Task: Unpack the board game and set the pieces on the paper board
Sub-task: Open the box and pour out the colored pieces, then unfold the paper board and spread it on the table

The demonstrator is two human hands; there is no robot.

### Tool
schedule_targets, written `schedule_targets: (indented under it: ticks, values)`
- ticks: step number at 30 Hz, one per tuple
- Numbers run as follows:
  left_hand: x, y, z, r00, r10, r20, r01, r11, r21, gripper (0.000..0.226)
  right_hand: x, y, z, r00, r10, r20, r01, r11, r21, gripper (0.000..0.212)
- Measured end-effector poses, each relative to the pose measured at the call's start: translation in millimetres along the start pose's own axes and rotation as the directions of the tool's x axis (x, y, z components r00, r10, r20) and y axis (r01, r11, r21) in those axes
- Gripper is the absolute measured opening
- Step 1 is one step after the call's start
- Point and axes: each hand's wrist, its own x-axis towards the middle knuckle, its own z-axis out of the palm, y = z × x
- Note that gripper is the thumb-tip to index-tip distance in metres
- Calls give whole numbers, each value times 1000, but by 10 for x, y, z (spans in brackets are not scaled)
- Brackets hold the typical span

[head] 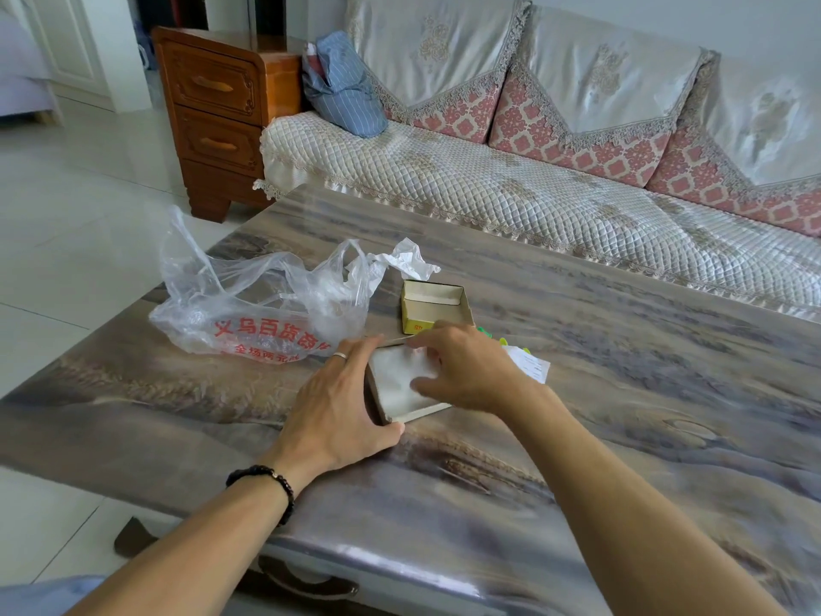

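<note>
An open, shallow game box (391, 411) lies on the marbled table (622, 393), with a white folded sheet or bag (400, 375) inside it. My left hand (337, 402) grips the box's near-left corner and side. My right hand (466, 371) reaches into the box from the right, fingers pinching the white sheet. The yellow box lid (433, 306) lies upturned just behind. Green and yellow pieces (502, 340) peek out behind my right hand, next to a white paper slip (531, 364).
A crumpled clear plastic shopping bag (249, 304) with red print lies on the table to the left of the box. A quilted sofa (533, 193) runs behind the table, and a wooden nightstand (213, 113) stands at the back left.
</note>
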Motion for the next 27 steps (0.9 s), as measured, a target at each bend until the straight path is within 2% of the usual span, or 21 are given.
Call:
schedule_targets:
  ticks: [2, 4, 8, 11, 15, 18, 20, 23, 27]
  values:
    - [1, -8, 2, 1000, 14, 3, -14, 1000, -20, 97, 34, -104, 53, 996, -23, 85, 32, 995, -100, 51]
    - [5, -14, 3, 1000, 21, 9, -21, 999, -33, 97, 72, -113, 86, 993, -4, 115, 13, 996, -83, 56]
    - [1, -23, 11, 999, 41, 2, -40, 999, -25, 94, 122, -111, 168, 993, 29, 117, -32, 999, 17, 37]
    - [2, -22, 14, 1000, 31, 4, -31, 999, -29, 92, 151, -148, 254, 997, 44, 59, -48, 997, 67, 20]
    - [4, -15, 19, 1000, 19, 1, -19, 999, -33, 91, 161, -158, 339, 1000, 11, 1, -11, 998, 68, 24]
    - [26, -21, 19, 999, -45, 4, 46, 997, -61, 96, 130, -123, 304, 999, -3, -47, 9, 993, 118, 16]
    - [43, -39, 17, 992, -122, -21, 120, 989, -88, 100, 94, -86, 236, 987, 46, -152, -5, 966, 258, 12]
    - [60, -53, 5, 972, -224, -68, 214, 968, -130, 99, 14, -34, 39, 941, 193, -277, -57, 900, 432, 9]
    - [21, -6, -30, 984, -164, -72, 157, 984, -88, 78, -119, 16, -254, 922, 267, -282, -115, 880, 460, 10]
